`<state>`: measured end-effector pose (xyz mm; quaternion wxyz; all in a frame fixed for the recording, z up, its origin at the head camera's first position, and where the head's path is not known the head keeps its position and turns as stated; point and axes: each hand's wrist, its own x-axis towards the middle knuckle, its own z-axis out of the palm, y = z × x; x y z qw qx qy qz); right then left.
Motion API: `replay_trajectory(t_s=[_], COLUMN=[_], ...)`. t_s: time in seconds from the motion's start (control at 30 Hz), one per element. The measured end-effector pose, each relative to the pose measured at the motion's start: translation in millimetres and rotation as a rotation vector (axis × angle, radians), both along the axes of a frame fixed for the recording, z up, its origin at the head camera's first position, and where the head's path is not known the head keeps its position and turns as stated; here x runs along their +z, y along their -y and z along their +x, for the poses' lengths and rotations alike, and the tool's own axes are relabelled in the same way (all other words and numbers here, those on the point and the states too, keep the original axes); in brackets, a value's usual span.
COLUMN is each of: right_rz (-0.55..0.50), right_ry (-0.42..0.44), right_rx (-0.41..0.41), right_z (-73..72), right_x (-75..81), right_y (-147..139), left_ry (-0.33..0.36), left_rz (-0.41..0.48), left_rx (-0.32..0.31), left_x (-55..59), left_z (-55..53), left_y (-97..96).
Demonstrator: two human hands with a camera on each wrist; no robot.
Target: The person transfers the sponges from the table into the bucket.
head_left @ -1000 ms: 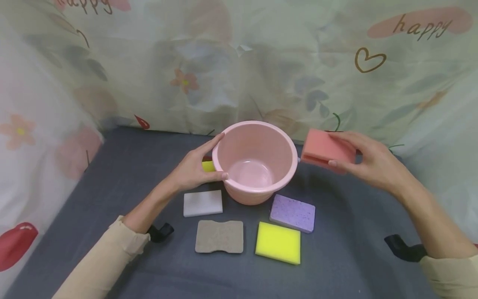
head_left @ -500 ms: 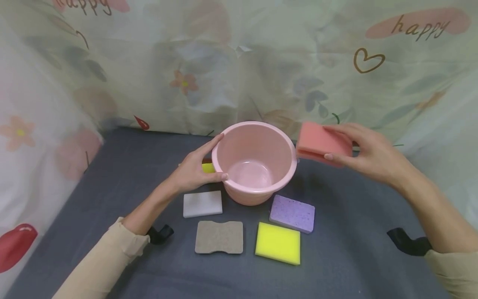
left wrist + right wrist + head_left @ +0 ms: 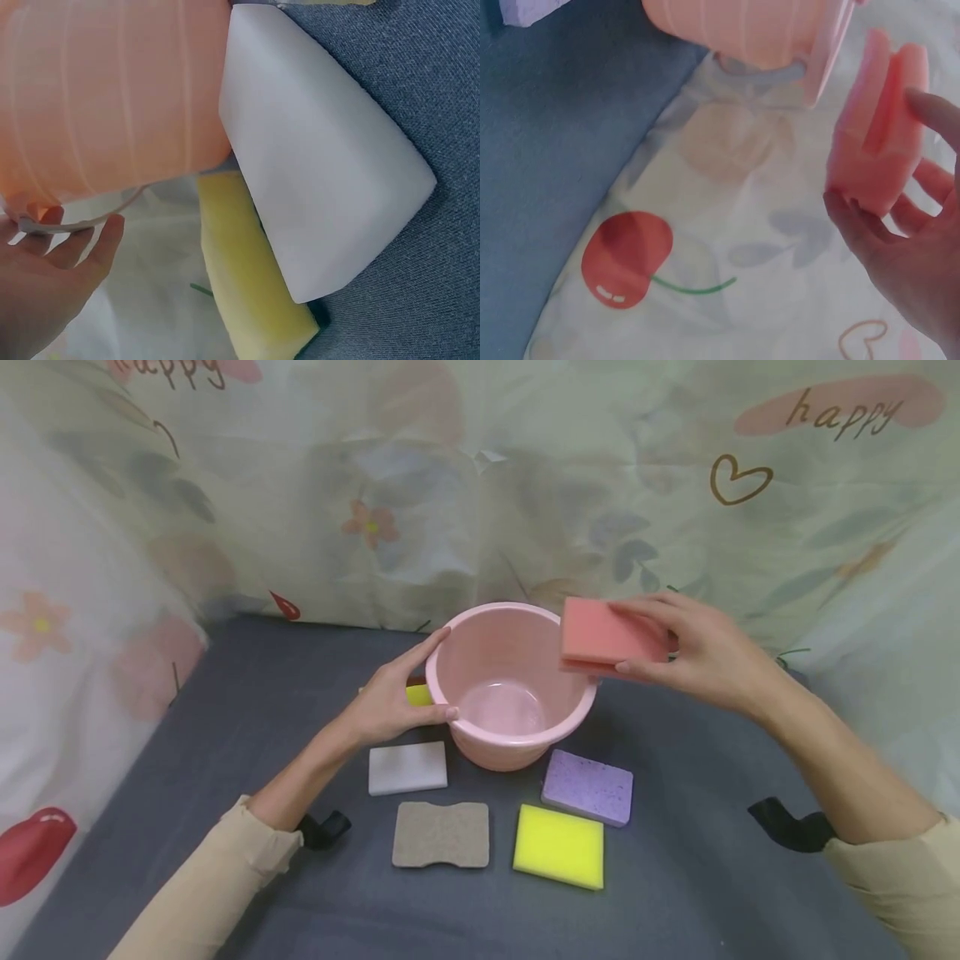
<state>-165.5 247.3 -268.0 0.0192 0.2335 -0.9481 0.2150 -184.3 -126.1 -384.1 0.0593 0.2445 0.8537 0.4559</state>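
A pink plastic bucket (image 3: 501, 647) stands upright on the dark cloth in the head view. My left hand (image 3: 384, 703) grips its left side, thumb and a finger at the rim; in the left wrist view the fingers (image 3: 105, 244) lie near the bucket's pale handle (image 3: 82, 225). My right hand (image 3: 708, 647) pinches a pink sponge (image 3: 600, 631) between thumb and fingers. This sponge overlaps the bucket's right rim in the head view. Seen from the right wrist, a deep slot runs through the pink sponge (image 3: 877, 142), which is off the table beside the bucket.
In front of the bucket lie a white sponge (image 3: 407, 768), a grey notched sponge (image 3: 441, 835), a yellow sponge (image 3: 558, 847) and a purple one (image 3: 588, 787). Another yellow sponge (image 3: 251, 262) shows partly behind my left hand. A printed curtain (image 3: 480, 510) hangs behind.
My right hand has brought the pink sponge leftward and slightly up, from beside the bucket to over its right rim. My left hand and the bucket have stayed put.
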Motion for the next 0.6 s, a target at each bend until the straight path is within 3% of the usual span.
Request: replay_trajectory(t_s=[0.37,0.6], right_rz=[-0.007,-0.086], right_ry=[0.035,0.052], right_rx=[-0.028,0.03], right_z=[-4.7,-12.5], right_x=[1.7,-7.6], right_y=[26.9,42.4], left_ry=[0.031,0.045], left_rz=[0.028,0.043], left_rx=[-0.001,0.0], left_x=[-0.5,-0.7], left_z=[-1.2,0.5], left_y=[0.0,-0.1])
